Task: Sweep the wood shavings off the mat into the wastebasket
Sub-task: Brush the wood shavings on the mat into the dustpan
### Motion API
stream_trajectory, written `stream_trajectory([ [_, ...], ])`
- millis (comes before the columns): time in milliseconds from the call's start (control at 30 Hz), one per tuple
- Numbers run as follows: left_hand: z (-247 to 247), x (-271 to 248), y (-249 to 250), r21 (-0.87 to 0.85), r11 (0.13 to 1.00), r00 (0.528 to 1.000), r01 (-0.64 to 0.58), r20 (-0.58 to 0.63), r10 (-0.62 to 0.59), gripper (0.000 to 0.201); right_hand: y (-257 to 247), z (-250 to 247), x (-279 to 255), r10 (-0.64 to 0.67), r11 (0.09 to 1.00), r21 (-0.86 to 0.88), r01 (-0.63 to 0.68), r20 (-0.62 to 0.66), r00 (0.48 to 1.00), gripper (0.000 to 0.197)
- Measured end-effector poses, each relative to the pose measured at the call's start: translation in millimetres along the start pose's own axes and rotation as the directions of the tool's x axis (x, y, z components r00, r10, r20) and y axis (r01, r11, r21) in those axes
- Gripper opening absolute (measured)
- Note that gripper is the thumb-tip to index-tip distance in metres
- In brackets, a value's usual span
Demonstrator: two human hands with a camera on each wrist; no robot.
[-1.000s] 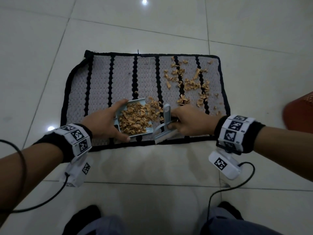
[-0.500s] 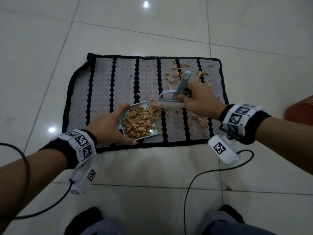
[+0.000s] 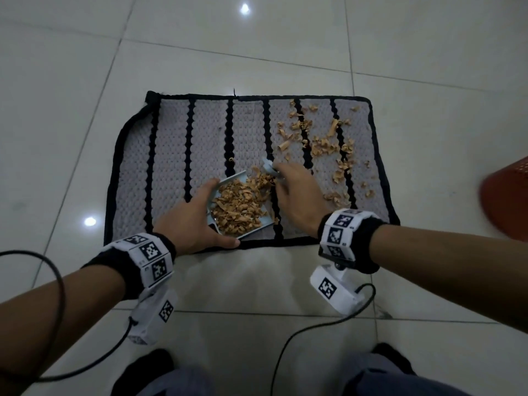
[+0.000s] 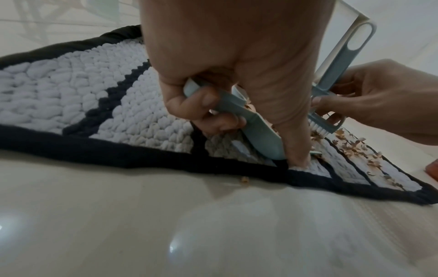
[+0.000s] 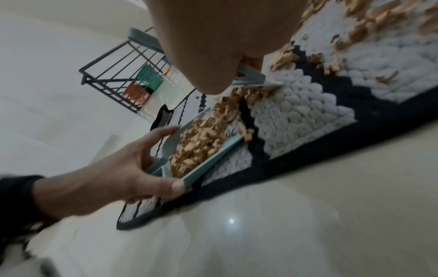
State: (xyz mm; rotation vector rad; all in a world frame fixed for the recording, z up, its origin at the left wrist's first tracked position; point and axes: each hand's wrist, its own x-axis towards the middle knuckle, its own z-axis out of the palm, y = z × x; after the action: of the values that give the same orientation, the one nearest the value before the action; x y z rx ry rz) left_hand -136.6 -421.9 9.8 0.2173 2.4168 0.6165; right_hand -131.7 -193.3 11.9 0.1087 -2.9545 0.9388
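Note:
A grey mat point(image 3: 171, 155) with black stripes lies on the tiled floor. My left hand point(image 3: 191, 221) grips a small pale blue dustpan point(image 3: 254, 230) near the mat's front edge, piled with wood shavings point(image 3: 240, 205). My right hand point(image 3: 300, 192) holds a small blue brush point(image 4: 336, 75) at the dustpan's open side, its bristles point(image 4: 320, 129) down on the mat. Loose shavings point(image 3: 325, 144) are scattered over the mat's right half. The red wastebasket point(image 3: 505, 195) stands at the far right, partly out of frame.
Cables point(image 3: 308, 332) trail from the wrist cameras across the floor in front of me. My feet point(image 3: 154, 364) are at the bottom edge. A black metal rack point(image 5: 123, 75) stands beyond the mat's left end. One shaving point(image 4: 244, 179) lies on the tile by the mat's front border.
My right hand carried the brush out over the scattered shavings, then drew it back to the dustpan's mouth. The left hand kept the dustpan in place.

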Motion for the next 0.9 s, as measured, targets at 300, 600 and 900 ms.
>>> stream_trajectory([
  [300,-7,3,-2,0.032,0.999,1.0,-0.018,0.012,0.018,0.134,-2,-28,-10,-0.037,0.996,0.075,0.038,-0.019,0.999,0.014],
  [600,-16,10,-9,0.054,0.998,0.999,-0.018,0.051,0.016,0.132,32,-74,-2,-0.042,0.995,-0.07,0.07,0.349,0.936,0.022],
  [900,-12,9,-8,0.078,0.997,1.0,-0.005,0.02,0.003,0.131,16,-59,28,-0.052,0.992,-0.085,0.094,0.409,0.911,0.013],
])
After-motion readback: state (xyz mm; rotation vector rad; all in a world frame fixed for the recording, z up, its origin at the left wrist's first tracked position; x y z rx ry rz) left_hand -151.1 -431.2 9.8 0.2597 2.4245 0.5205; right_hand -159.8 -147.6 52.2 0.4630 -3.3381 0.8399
